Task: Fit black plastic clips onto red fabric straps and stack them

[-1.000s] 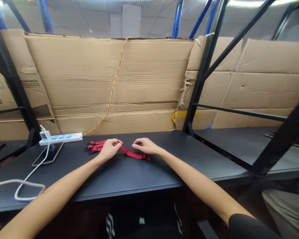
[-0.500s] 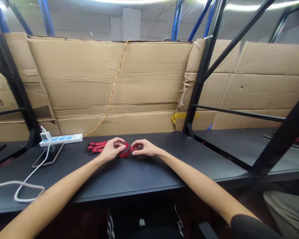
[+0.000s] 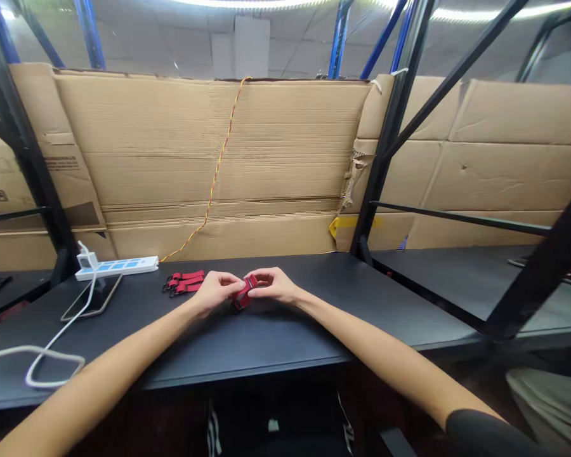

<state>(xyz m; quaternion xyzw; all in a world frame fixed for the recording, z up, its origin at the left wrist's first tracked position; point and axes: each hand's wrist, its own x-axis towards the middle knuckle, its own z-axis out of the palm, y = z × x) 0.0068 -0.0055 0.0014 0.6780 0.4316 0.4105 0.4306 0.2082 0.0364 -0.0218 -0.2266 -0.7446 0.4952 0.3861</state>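
Between my two hands is a red webbing strap point(image 3: 244, 294) with dark buckle parts, raised just above the black tabletop. My left hand point(image 3: 216, 291) pinches its left side between thumb and fingers. From the other side, my right hand point(image 3: 275, 285) grips the strap's upper right end, fingers curled and thumb below. Some of the strap is hidden behind the fingertips. Left of my left hand, several folded red straps point(image 3: 186, 282) with black hooks or buckles lie in a small pile.
A white power strip point(image 3: 124, 266) with a plugged-in charger sits at the back left. In front of it lies a phone point(image 3: 92, 297), with a white cable point(image 3: 57, 383) looping over it. Cardboard panels point(image 3: 276, 158) stand behind the table point(image 3: 314, 343), between black metal posts point(image 3: 385, 146).
My hands have come closer together. The strap, earlier a flat loop with a separate end in my right hand, is now tilted and held by both hands.
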